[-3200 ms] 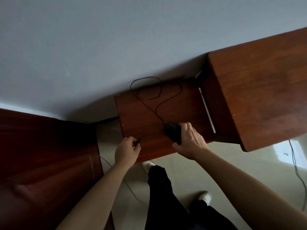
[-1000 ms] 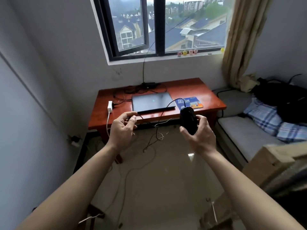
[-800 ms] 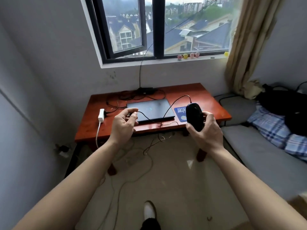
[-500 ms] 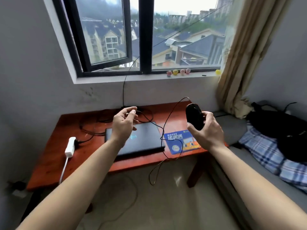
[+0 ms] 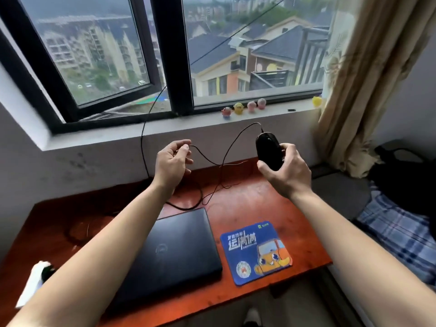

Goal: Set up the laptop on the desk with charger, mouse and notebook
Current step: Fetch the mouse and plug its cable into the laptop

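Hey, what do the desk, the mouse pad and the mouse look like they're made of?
Desk: likely wood or wood veneer, reddish-brown, slightly glossy, with faint grain.
Mouse pad: probably fabric over rubber; it is thin and flat with a matte printed top.
Mouse: apparently black plastic, a smooth shell with a soft sheen.

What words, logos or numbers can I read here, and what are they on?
"运满满", as the large white characters seem to read, on the blue mouse pad.
Small line above it, green corner badge and round seal on the pad: too blurred to read.
Round emblem on the closed laptop lid: letters too blurred.
Nothing else legible.
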Motion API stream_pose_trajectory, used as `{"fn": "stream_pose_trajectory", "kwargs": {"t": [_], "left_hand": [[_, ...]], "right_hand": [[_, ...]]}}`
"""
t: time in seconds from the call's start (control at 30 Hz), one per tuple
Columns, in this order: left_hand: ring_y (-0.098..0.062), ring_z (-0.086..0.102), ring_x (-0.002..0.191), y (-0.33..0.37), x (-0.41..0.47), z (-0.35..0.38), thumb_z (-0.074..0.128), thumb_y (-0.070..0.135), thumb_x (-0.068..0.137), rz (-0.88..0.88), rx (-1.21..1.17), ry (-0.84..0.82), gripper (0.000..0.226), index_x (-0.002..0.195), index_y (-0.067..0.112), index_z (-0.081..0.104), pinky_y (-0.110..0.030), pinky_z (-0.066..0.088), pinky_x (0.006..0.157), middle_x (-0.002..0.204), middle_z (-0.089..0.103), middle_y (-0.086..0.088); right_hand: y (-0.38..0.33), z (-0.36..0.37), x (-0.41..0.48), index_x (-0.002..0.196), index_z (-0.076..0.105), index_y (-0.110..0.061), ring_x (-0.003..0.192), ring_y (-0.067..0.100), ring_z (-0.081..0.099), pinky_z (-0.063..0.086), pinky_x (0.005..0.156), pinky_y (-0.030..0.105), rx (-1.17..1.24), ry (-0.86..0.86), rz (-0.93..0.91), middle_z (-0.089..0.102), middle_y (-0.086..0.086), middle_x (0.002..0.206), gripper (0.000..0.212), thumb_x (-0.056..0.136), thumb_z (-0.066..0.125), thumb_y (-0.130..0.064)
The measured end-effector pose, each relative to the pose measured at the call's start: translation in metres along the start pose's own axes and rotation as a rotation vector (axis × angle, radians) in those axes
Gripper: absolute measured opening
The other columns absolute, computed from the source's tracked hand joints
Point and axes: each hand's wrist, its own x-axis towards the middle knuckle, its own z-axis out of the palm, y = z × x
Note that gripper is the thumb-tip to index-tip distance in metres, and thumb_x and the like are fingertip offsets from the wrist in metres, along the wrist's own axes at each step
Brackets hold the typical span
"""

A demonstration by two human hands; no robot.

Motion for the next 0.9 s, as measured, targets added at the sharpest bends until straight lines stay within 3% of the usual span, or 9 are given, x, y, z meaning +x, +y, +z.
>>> {"fn": "stream_pose_trajectory", "kwargs": {"t": [0.23,0.47,0.6,0.7,0.8,0.9], "left_hand": [[-0.007,0.060,0.062,-0.014,0.103,0.038,0.050,0.014,0.102,-0.161,0.101,0.088,0.017,0.106,0.018,0.066,-0.021,0.049,0.046,0.087,0.060,-0.001],[-0.003,0.060,0.063,-0.008,0.146,0.054,0.053,0.016,0.100,0.052,0.112,0.233,0.018,0.113,0.021,0.064,-0.019,0.049,0.048,0.086,0.063,0.002],[-0.005,0.063,0.069,-0.040,0.138,0.052,0.054,0.015,0.100,0.119,0.245,0.110,0.019,0.110,0.024,0.066,-0.032,0.055,0.063,0.099,0.065,-0.007],[-0.021,0.067,0.080,-0.095,0.107,0.044,0.057,0.011,0.097,0.042,0.368,-0.022,0.020,0.108,0.020,0.070,-0.042,0.056,0.074,0.095,0.064,-0.006],[-0.029,0.066,0.093,-0.162,0.060,0.033,0.058,0.008,0.094,-0.090,0.549,-0.160,0.023,0.110,0.017,0.072,-0.038,0.052,0.087,0.099,0.065,-0.007],[-0.028,0.061,0.113,-0.219,0.005,0.016,0.056,0.015,0.095,-0.293,0.705,-0.345,0.031,0.124,0.017,0.065,-0.035,0.045,0.099,0.121,0.064,-0.010]], "right_hand": [[0.013,0.064,0.125,0.122,0.047,-0.025,0.099,0.028,0.065,0.040,0.076,0.031,0.052,-0.142,-0.029,0.064,0.002,0.114,0.073,0.067,0.062,-0.071],[0.006,0.092,0.160,0.124,0.045,-0.023,0.098,0.028,0.064,0.046,0.079,0.035,0.154,-0.123,-0.002,0.063,0.003,0.116,0.072,0.070,0.065,-0.067],[0.016,0.103,0.132,0.127,0.044,-0.021,0.101,0.029,0.064,0.047,0.080,0.035,0.096,-0.150,0.065,0.063,0.004,0.119,0.074,0.072,0.065,-0.067],[0.035,0.113,0.078,0.126,0.045,-0.023,0.101,0.029,0.065,0.047,0.080,0.035,0.017,-0.230,0.164,0.064,0.003,0.118,0.074,0.070,0.065,-0.068],[0.060,0.124,0.012,0.121,0.047,-0.027,0.101,0.029,0.066,0.049,0.080,0.035,-0.098,-0.389,0.237,0.063,0.001,0.116,0.068,0.070,0.066,-0.067],[0.082,0.131,-0.052,0.118,0.046,-0.029,0.100,0.027,0.066,0.047,0.076,0.034,-0.202,-0.555,0.312,0.062,-0.003,0.113,0.064,0.072,0.064,-0.069]]}}
